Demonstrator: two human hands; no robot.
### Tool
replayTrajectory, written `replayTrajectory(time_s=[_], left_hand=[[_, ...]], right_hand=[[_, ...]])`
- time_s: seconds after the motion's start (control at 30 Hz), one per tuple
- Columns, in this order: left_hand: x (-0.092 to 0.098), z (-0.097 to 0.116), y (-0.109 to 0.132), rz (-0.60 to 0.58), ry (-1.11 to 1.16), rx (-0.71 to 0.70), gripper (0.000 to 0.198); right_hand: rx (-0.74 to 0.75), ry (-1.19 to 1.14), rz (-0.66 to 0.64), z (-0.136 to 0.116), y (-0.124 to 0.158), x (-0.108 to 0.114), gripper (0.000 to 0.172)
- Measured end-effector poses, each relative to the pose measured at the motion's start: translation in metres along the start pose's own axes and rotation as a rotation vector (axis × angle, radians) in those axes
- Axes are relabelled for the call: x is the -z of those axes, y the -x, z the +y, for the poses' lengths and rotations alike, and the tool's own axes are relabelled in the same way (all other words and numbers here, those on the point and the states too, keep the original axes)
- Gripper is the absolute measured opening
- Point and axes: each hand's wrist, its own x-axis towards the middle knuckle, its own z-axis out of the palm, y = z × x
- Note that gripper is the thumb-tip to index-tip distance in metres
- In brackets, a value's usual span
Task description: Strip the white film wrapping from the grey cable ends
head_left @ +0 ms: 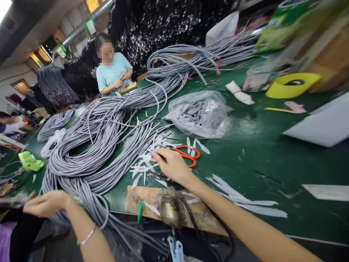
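My right hand [171, 163] reaches over the table, its fingers closed at a pile of white strips [144, 163] beside the cable ends. What it pinches is too small to make out. Just beyond it lie scissors with orange handles [191, 155]. My left hand [47, 204], with a bracelet on the wrist, is low at the left, blurred, near a greyish object whose shape is smeared. Large coils of grey cable [89, 156] lie between and beyond my hands. Below my right hand a soiled metal device [170, 209] sits on a brown board [139, 198].
A clear plastic bag of grey pieces [200, 112] stands mid-table. Long white strips [245, 203] lie right of my forearm. A yellow item [293, 85] and a white roll [240, 92] are farther back. Across the table sits a person in a light blue shirt [113, 72].
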Motion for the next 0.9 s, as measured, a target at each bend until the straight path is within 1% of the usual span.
replayTrajectory(time_s=[0.03, 0.1, 0.17, 0.2, 0.23, 0.27, 0.3, 0.33, 0.43, 0.5, 0.6, 0.67, 0.8, 0.9], left_hand=[[-0.022, 0.016, 0.004, 0.017, 0.014, -0.053, 0.016], [-0.058, 0.04, 0.023, 0.031, 0.04, -0.147, 0.018], [-0.083, 0.056, 0.051, -0.001, 0.068, -0.254, 0.017], [-0.092, 0.061, 0.065, -0.089, 0.092, -0.355, 0.015], [-0.099, 0.066, 0.078, -0.251, 0.137, -0.561, 0.016], [-0.104, 0.07, 0.09, -0.386, 0.186, -0.723, 0.018], [-0.109, 0.073, 0.099, -0.483, 0.216, -0.799, 0.02], [-0.113, 0.076, 0.107, -0.551, 0.241, -0.839, 0.021], [-0.123, 0.085, 0.121, -0.634, 0.307, -0.826, 0.02], [-0.128, 0.088, 0.128, -0.672, 0.344, -0.809, 0.02], [-0.133, 0.089, 0.133, -0.732, 0.329, -0.795, 0.021], [-0.133, 0.089, 0.134, -0.742, 0.296, -0.783, 0.021], [-0.13, 0.09, 0.134, -0.709, 0.321, -0.752, 0.021], [-0.129, 0.092, 0.139, -0.663, 0.367, -0.75, 0.02]], right_hand=[[-0.003, 0.001, 0.023, 0.002, -0.003, 0.001, 0.025], [-0.014, -0.004, 0.072, 0.004, -0.01, 0.004, 0.026], [-0.027, -0.017, 0.12, 0.003, -0.015, 0.008, 0.028], [-0.032, -0.025, 0.143, 0.002, -0.017, 0.01, 0.029], [-0.037, -0.031, 0.164, 0.001, -0.018, 0.012, 0.029], [-0.044, -0.04, 0.193, -0.001, -0.019, 0.015, 0.03], [-0.051, -0.05, 0.237, -0.003, -0.019, 0.017, 0.03], [-0.055, -0.063, 0.294, -0.004, -0.018, 0.019, 0.03], [-0.023, -0.079, 0.465, -0.006, -0.012, 0.022, 0.028], [0.043, -0.047, 0.499, -0.005, -0.009, 0.024, 0.026], [0.131, 0.047, 0.485, -0.003, -0.007, 0.027, 0.024], [0.166, 0.118, 0.48, -0.002, -0.007, 0.029, 0.024], [0.22, 0.236, 0.423, -0.003, -0.007, 0.029, 0.026], [0.234, 0.278, 0.371, -0.004, -0.006, 0.026, 0.027]])
